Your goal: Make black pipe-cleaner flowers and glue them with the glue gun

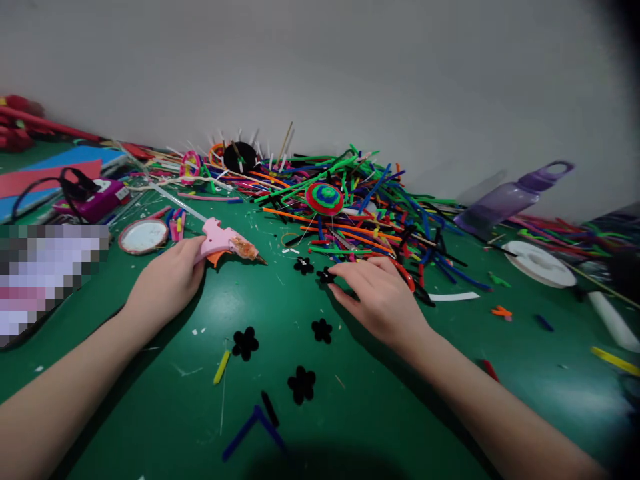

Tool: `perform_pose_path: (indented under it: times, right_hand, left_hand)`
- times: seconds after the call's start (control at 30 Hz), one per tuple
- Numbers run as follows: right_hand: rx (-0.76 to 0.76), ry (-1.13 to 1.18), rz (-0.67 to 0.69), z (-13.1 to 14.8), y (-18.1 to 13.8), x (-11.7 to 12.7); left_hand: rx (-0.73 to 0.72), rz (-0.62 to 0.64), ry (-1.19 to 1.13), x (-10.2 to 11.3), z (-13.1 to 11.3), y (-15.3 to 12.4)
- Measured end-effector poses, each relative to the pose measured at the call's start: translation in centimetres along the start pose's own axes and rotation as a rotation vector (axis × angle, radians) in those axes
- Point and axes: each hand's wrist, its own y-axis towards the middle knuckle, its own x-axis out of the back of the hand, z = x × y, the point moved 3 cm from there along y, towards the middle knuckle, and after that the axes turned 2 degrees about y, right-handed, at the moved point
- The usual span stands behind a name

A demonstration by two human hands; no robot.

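My left hand [167, 280] is closed around the handle of a pink hot glue gun [227, 243] lying on the green table [400, 400], its nozzle pointing right. My right hand [383, 297] rests palm down, its fingertips pinching a small black flower shape [327, 275]. Several more black flower shapes lie around it, one [303, 265] just left of the fingers, one [322, 330] near my wrist, another [302, 384] closer to me.
A big heap of coloured pipe cleaners [360, 200] with a round striped disc [325, 198] fills the back. A purple bottle [510, 200] lies at the right, beside a white reel [539, 263]. A round mirror [143, 236] and purple device [95, 199] sit left.
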Motion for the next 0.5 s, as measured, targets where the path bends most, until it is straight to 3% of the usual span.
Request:
perform_pose_path:
  times: [0.13, 0.23, 0.37, 0.5]
  right_hand:
    - [-0.037, -0.015, -0.032, 0.8, -0.1, 0.9]
    - [-0.055, 0.17, -0.048, 3.2, 0.9, 2.0]
    - [0.05, 0.418, 0.212, 7.1, 2.7, 1.4]
    - [0.139, 0.412, 0.426, 9.5, 3.9, -0.4]
  left_hand:
    - [-0.009, -0.019, -0.022, -0.1, 0.0, 0.1]
    - [-0.004, -0.03, -0.036, -0.2, 0.1, 0.1]
    - [-0.001, -0.032, -0.038, -0.3, 0.1, 0.1]
    - [0.002, -0.039, -0.044, -0.3, 0.2, 0.0]
